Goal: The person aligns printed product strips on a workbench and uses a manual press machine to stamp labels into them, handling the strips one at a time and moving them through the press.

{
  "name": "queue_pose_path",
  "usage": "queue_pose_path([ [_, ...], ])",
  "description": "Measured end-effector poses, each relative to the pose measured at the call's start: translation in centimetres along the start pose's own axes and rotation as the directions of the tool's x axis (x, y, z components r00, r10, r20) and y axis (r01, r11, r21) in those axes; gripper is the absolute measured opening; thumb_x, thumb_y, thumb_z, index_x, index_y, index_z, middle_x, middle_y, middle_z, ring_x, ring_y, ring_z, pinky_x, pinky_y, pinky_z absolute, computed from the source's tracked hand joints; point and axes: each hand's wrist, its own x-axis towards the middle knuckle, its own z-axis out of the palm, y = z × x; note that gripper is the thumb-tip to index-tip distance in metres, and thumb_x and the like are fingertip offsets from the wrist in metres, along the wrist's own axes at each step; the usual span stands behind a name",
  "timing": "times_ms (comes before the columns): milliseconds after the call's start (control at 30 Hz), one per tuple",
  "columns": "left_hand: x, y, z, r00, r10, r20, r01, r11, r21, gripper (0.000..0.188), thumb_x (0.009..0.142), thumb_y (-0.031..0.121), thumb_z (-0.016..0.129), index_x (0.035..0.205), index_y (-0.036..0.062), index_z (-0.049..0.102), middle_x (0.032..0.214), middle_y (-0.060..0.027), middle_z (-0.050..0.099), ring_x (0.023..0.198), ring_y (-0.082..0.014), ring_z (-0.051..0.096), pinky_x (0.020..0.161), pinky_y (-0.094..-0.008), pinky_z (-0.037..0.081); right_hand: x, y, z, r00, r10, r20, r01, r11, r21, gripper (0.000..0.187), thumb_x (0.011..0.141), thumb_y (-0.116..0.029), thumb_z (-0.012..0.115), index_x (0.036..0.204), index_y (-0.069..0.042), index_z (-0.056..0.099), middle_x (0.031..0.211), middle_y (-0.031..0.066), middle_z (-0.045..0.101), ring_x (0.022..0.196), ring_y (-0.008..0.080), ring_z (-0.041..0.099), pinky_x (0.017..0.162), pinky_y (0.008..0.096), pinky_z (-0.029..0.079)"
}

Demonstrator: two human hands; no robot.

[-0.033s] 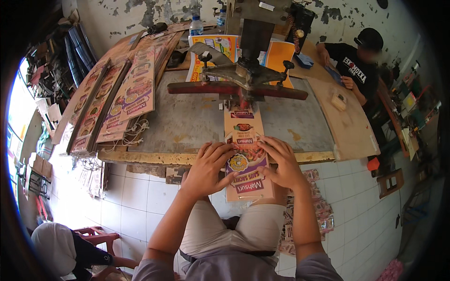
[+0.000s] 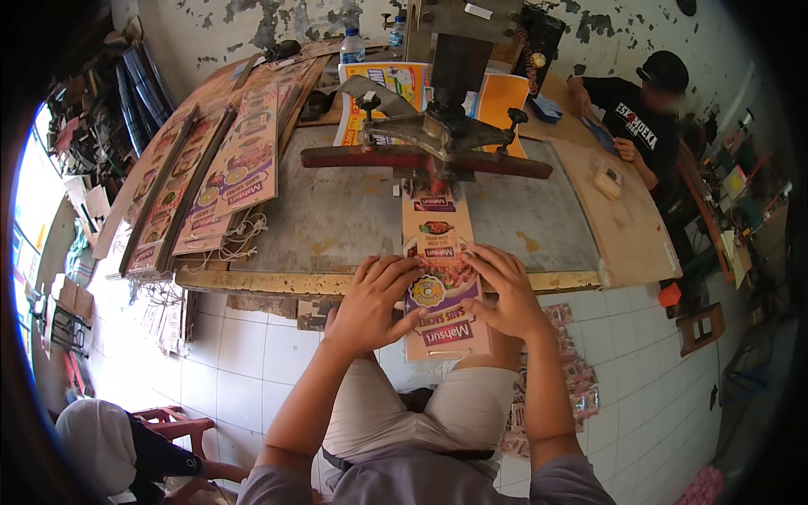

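Observation:
A long printed cardboard strip [image 2: 454, 335] with food pictures on a tan and purple ground lies with its far end under the head of a metal press [image 2: 433, 139]. The near part sticks out past the table's front edge, over my lap. My left hand [image 2: 376, 305] holds its left edge, fingers bent on top and thumb lower down. On the right edge, my right hand [image 2: 503, 296] holds it in the same way. A string [image 2: 446, 353] shows near the strip's closest end. The press head, with its red bar, hides the strip's far end.
Stacks of similar printed strips [image 2: 244, 160] with loose strings [image 2: 244, 236] lie on the left of the worktable [image 2: 311, 244]. At the far right sits another person [image 2: 644, 118] handling something blue. Several packets [image 2: 581, 383] lie on the tiled floor. Another person [image 2: 105, 446] is low at left.

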Motion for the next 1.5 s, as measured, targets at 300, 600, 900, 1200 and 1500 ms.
queue_pose_path([
  [300,-1.1,0.9,0.3,1.0,-0.026,-0.001,0.026,0.999,0.027,0.07,0.094,0.045,0.07,0.151,0.0041,0.059,0.161,-0.0144,0.056,0.15,-0.0371,0.049,0.129,-0.0583,0.029,-0.3,0.0,0.3,1.0,-0.011,-0.013,0.011,1.0,-0.02,0.077,0.089,-0.045,0.084,0.154,-0.01,0.062,0.162,0.0094,0.054,0.15,0.0338,0.049,0.125,0.0507,0.036],
  [600,-0.3,0.5,0.0,0.999,-0.028,0.016,0.027,0.998,0.05,0.07,0.098,0.046,0.065,0.151,0.0008,0.059,0.163,-0.0147,0.055,0.151,-0.0366,0.046,0.129,-0.0568,0.029,0.3,0.6,0.6,1.0,-0.003,0.012,0.003,0.999,-0.043,0.077,0.092,-0.043,0.082,0.157,-0.008,0.059,0.166,0.0112,0.052,0.155,0.0364,0.044,0.127,0.0518,0.034],
  [900,2.1,-0.4,-1.3,0.998,-0.015,0.055,0.009,0.994,0.111,0.061,0.102,0.044,0.064,0.142,-0.0009,0.066,0.154,-0.0157,0.061,0.146,-0.0353,0.051,0.125,-0.0515,0.035,2.9,1.6,0.5,0.995,0.051,0.082,-0.047,0.998,-0.044,0.076,0.097,-0.044,0.078,0.161,-0.011,0.055,0.17,0.011,0.048,0.16,0.0357,0.038,0.13,0.0545,0.029],
  [1200,15.1,-11.8,-16.0,0.948,-0.183,-0.259,0.221,0.967,0.125,0.035,0.107,0.026,0.056,0.12,0.0033,0.078,0.121,-0.0189,0.077,0.117,-0.0383,0.07,0.105,-0.0486,0.052,2.7,1.0,0.1,0.99,0.096,0.107,-0.084,0.99,-0.114,0.077,0.101,-0.051,0.071,0.163,-0.009,0.051,0.171,0.0127,0.046,0.161,0.0367,0.036,0.131,0.0573,0.026],
  [1500,28.3,-28.9,-6.6,0.626,-0.403,0.668,0.697,0.674,-0.247,0.04,0.11,0.016,0.051,0.142,-0.0075,0.057,0.131,-0.0189,0.073,0.112,-0.0272,0.077,0.085,-0.0374,0.065,3.2,0.2,-0.7,0.982,0.132,0.137,-0.116,0.986,-0.119,0.079,0.099,-0.052,0.072,0.162,-0.009,0.051,0.172,0.012,0.044,0.162,0.0361,0.035,0.131,0.0565,0.026],
])
